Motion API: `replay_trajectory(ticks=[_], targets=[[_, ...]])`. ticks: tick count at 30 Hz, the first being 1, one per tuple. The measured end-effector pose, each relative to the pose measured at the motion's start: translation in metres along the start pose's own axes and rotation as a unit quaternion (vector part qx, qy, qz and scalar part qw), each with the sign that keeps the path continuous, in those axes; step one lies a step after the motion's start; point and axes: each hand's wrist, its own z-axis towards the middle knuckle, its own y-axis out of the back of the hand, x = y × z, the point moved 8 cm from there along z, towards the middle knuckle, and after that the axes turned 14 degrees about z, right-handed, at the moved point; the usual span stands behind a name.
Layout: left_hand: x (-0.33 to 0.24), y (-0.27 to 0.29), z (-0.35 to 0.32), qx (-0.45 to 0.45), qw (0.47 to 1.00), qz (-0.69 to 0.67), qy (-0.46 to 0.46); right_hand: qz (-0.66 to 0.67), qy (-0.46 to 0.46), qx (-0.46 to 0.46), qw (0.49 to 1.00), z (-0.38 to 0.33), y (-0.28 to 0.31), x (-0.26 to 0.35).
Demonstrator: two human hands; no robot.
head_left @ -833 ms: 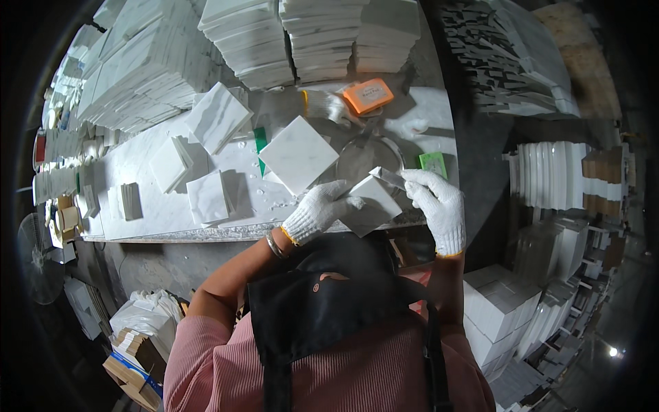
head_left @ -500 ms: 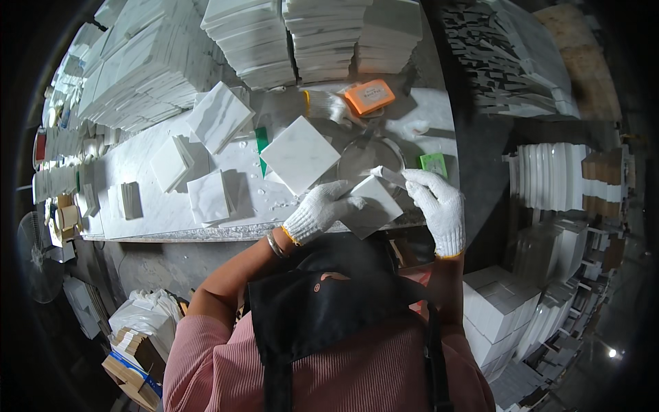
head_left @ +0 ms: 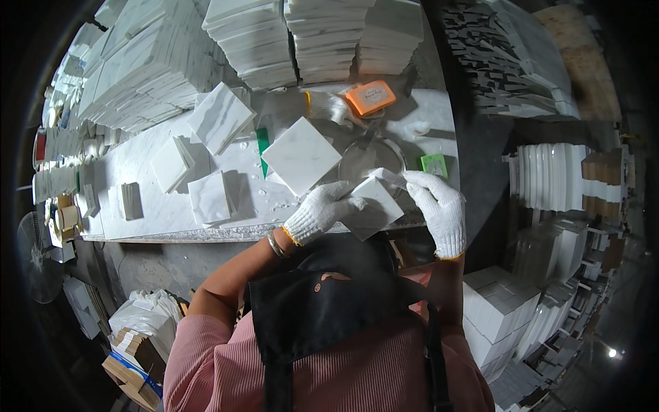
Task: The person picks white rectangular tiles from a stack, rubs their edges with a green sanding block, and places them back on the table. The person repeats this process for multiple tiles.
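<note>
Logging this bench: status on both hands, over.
Left hand holding square tile. Right hand holding flat tool near tile's far corner. Orange box beyond both.

Small lettering is carried on a pale patch on top of the orange block [head_left: 371, 97], which lies on the table [head_left: 147, 209]. Faint dark marks are seen on the green block [head_left: 434, 166], too small to be made out. A small round emblem [head_left: 317, 288] is borne on the black apron [head_left: 292, 323]; no letters can be told in it.
</note>
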Motion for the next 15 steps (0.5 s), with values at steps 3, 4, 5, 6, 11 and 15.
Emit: replay_trajectory(ticks=[3,4,5,6,11,15], targets=[[0.002,0.000,0.000,-0.001,1.000,-0.007,-0.001,-0.024,0.018,-0.011,0.999,0.001,0.002,0.003],[0.001,0.000,0.000,0.000,1.000,-0.005,0.001,-0.028,0.026,-0.014,0.999,0.001,0.002,0.004],[0.001,0.000,0.000,0.002,1.000,-0.005,0.002,-0.034,0.033,-0.015,0.999,0.001,0.003,0.004],[0.001,0.000,0.000,0.004,1.000,-0.003,0.002,-0.040,0.041,-0.016,0.998,0.001,0.003,0.003],[0.005,0.000,0.002,0.003,1.000,0.003,0.005,0.002,0.010,-0.015,1.000,0.000,0.004,0.005],[0.000,0.001,-0.001,0.013,1.000,-0.023,0.008,0.120,-0.120,-0.004,0.985,-0.005,0.001,-0.013]])
